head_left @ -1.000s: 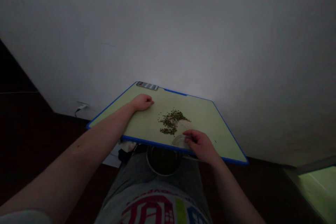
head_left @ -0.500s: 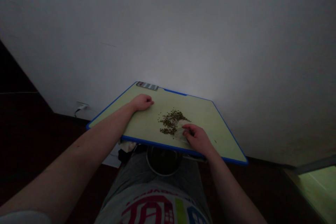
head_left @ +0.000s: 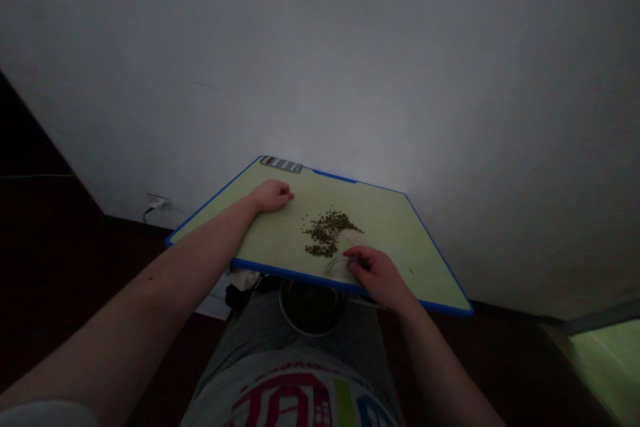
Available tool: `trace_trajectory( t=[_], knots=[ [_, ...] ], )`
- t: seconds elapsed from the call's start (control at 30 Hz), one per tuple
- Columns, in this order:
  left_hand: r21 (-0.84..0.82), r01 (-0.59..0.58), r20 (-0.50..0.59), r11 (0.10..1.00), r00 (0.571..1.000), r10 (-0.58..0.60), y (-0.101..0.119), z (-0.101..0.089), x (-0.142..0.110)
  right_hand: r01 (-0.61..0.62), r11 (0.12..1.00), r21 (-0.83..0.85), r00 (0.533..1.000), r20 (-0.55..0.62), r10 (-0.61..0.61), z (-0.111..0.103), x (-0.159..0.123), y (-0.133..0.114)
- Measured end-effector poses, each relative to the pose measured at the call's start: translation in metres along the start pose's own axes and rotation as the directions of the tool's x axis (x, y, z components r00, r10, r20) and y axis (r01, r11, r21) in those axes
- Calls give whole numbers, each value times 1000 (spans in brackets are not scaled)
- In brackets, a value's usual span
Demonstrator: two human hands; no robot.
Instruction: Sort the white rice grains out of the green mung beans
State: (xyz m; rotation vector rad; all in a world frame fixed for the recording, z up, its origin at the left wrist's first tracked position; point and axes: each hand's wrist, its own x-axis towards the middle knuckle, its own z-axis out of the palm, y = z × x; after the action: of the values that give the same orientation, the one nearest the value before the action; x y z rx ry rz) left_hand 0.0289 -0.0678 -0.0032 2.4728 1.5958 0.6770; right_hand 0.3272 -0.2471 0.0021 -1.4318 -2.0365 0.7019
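In the head view my right hand [head_left: 377, 272] is closed on the rim of a clear round dish [head_left: 337, 269] by the near edge of the board; the exact kind of dish is hard to make out. Just beyond it a heap of small dark-green beans or seeds [head_left: 326, 232] lies spread on the pale yellow-green board [head_left: 385, 213]. A whitish patch [head_left: 351, 237] borders the heap on the right. My left hand [head_left: 271, 195] rests loosely curled on the board to the left of the heap, with nothing visible in it.
A dark round pot [head_left: 313, 307] sits on my lap below the board's blue near edge. At the far left corner is a grey printed strip [head_left: 281, 164]. The wall [head_left: 340, 80] rises behind the board, with a plugged-in cable [head_left: 156, 203] at left.
My right hand moved the clear dish forward to the heap's edge, then drew it back toward the near edge. My left hand stayed where it was, and the heap looks much the same.
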Motion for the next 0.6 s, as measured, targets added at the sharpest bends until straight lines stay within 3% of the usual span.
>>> trace_trajectory(
  t=[0.1,0.33,0.6],
  knots=[
    [-10,-3,0,1000,1000,3,0,0,0,0,999,36,1000,-18,0,-1,-1,9],
    [-18,2,-4,1000,1000,-2,1,-1,-1,-70,997,-34,981,-184,62,-7,9,29],
    [4,5,-3,1000,1000,-5,0,1,0,-12,998,-58,986,-169,2,-4,20,25]
  ],
)
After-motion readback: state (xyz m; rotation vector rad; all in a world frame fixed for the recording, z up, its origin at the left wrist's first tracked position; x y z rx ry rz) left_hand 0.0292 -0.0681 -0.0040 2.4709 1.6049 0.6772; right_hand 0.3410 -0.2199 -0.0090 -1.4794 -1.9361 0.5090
